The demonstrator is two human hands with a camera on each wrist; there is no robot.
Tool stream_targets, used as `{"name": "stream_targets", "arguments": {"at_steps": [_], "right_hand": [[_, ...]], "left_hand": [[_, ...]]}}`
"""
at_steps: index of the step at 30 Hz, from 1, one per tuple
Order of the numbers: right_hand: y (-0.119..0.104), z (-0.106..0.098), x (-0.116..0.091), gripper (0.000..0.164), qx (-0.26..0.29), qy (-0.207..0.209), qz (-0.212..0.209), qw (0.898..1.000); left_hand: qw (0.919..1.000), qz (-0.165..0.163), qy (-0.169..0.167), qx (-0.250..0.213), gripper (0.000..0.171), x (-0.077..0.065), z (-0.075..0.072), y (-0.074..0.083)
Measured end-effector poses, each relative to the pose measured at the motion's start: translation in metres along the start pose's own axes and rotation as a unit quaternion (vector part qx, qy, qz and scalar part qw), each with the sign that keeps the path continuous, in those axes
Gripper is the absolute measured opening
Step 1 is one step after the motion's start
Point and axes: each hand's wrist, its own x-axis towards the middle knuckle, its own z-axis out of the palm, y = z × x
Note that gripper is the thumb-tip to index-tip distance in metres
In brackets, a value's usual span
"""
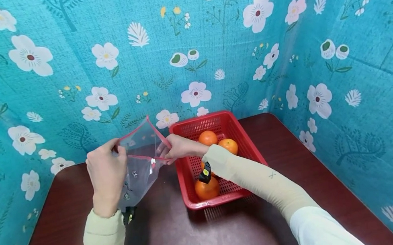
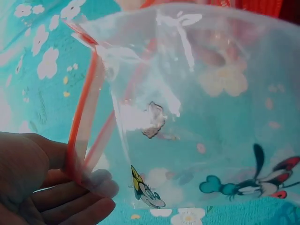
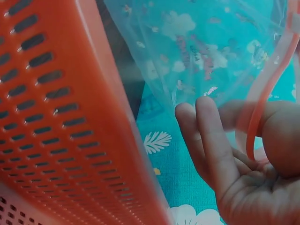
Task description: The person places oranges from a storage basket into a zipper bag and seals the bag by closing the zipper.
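A clear zip bag (image 1: 139,181) with a red-edged mouth and printed cartoon figures hangs between both hands, its mouth spread wide. At the left corner of the mouth, my left hand (image 1: 106,177) pinches the rim between thumb and fingers. My right hand (image 1: 181,146) holds the opposite edge; in the right wrist view its thumb and index finger (image 3: 234,115) lie on either side of the red strip, the other fingers extended. No fruit shows inside the bag. Beside it stands a red perforated basket (image 1: 223,201) holding several oranges (image 1: 207,188), partly hidden by my right forearm.
A dark reddish-brown table (image 1: 173,238) carries the basket. Teal cloth with white flowers (image 1: 189,58) hangs behind the table and along its right side. The basket's side wall (image 3: 93,131) stands close to my right hand.
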Motion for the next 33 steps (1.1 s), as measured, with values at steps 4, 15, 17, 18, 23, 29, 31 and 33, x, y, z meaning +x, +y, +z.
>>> {"name": "stream_targets", "arguments": {"at_steps": [4,15,17,18,23,29,31,33], "right_hand": [[0.000,-0.005,0.000,0.029,-0.003,-0.002,0.007,1.000],[-0.014,-0.024,-0.005,0.018,0.008,-0.012,0.082,0.997],[-0.015,-0.026,-0.006,0.016,0.004,-0.013,0.087,0.996],[-0.015,-0.027,-0.006,0.016,0.003,-0.016,0.088,0.996],[-0.011,-0.032,-0.008,0.018,0.000,-0.031,0.084,0.996],[-0.009,-0.030,-0.009,0.027,-0.010,-0.022,0.040,0.999],[-0.011,-0.028,-0.010,0.024,-0.015,-0.007,0.028,0.999],[-0.013,-0.026,-0.011,0.021,-0.026,0.013,0.016,0.999]], "left_hand": [[0.9997,0.003,0.026,0.003,0.014,0.001,-0.005,-0.003],[0.9963,-0.012,0.076,0.039,0.020,0.001,-0.016,-0.003],[0.9962,-0.012,0.078,0.037,0.021,0.000,-0.016,-0.002],[0.9964,-0.013,0.077,0.032,0.020,0.000,-0.016,-0.002],[0.9987,-0.015,0.048,-0.006,0.018,-0.002,-0.010,-0.002],[0.9994,-0.001,0.017,-0.031,0.017,-0.008,0.000,-0.002],[0.9993,0.000,0.011,-0.035,0.017,-0.009,0.002,-0.001],[0.9993,0.002,0.007,-0.036,0.018,-0.009,0.003,0.001]]}}
